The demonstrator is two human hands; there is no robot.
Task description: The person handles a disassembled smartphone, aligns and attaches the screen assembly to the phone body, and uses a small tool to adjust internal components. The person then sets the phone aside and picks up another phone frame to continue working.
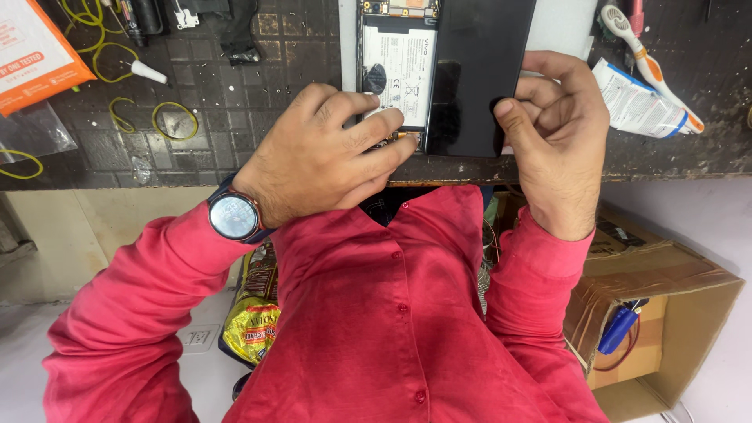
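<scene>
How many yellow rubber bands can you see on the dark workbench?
5: two top left, two left of the left hand, one at the left edge. Others may be hidden.

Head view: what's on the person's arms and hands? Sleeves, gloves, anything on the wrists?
Both arms wear long red sleeves of a buttoned shirt, with cuffs ending at the wrists. The left hand and right hand are bare, no gloves. The left wrist carries a round-faced wristwatch with a dark case and band. No rings visible.

Bare bench [235, 86] lies open left of the opened phone [399, 70], with yellow rubber bands [174, 119] scattered there; rightward, a white tube [638, 102] and toothbrush [646, 55] crowd the bench.
</scene>
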